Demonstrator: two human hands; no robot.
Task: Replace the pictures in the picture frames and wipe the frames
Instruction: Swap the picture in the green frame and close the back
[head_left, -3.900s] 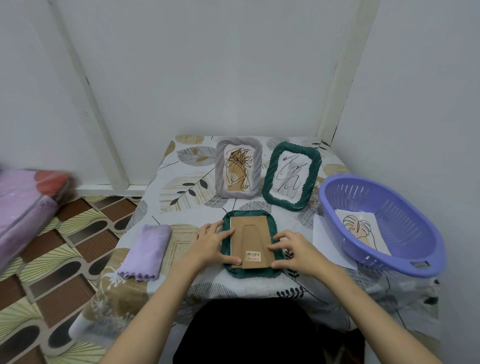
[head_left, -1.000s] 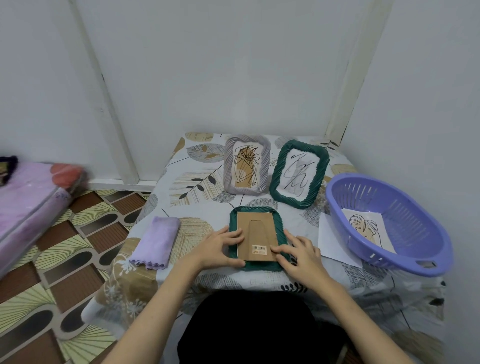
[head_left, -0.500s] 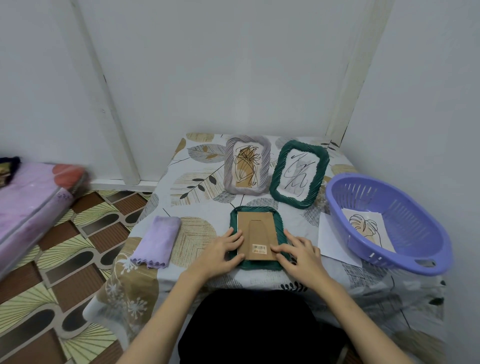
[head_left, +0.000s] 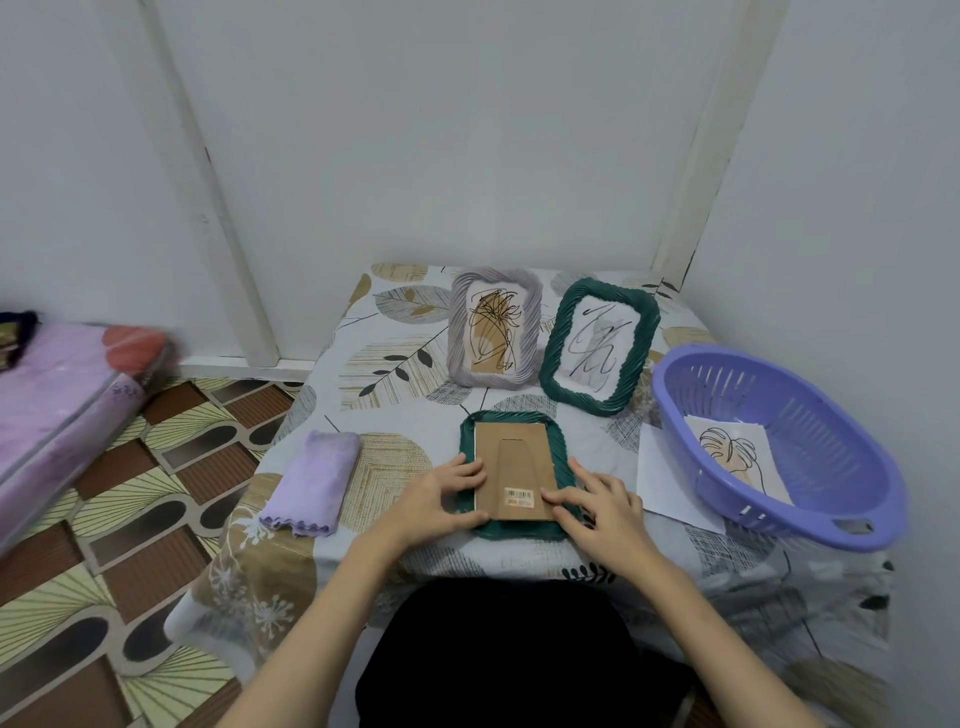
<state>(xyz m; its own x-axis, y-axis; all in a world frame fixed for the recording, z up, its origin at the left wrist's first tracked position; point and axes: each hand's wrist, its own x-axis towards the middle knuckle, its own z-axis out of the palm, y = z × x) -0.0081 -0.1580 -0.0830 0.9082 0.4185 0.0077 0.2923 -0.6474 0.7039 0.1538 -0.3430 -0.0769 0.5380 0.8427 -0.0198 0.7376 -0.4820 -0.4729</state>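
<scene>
A dark green frame (head_left: 511, 419) lies face down near the table's front edge, its brown cardboard back (head_left: 511, 460) up. My left hand (head_left: 441, 499) rests on the frame's left edge, fingertips touching the cardboard. My right hand (head_left: 602, 506) lies flat on the lower right edge, fingers reaching the barcode sticker. Behind stand a grey frame (head_left: 493, 327) and a second green frame (head_left: 597, 345), each with a line drawing. A folded lilac cloth (head_left: 314, 483) lies to the left. A leaf drawing (head_left: 737, 462) lies in the purple basket (head_left: 831, 415).
A white sheet (head_left: 665, 478) lies partly under the basket. The small table has a leaf-print cover (head_left: 395, 364) and sits in a wall corner. A pink mattress (head_left: 57, 395) lies on the patterned floor at left.
Both hands stay on the face-down frame; the left fingers have shifted slightly along its left edge. The view has tilted a little.
</scene>
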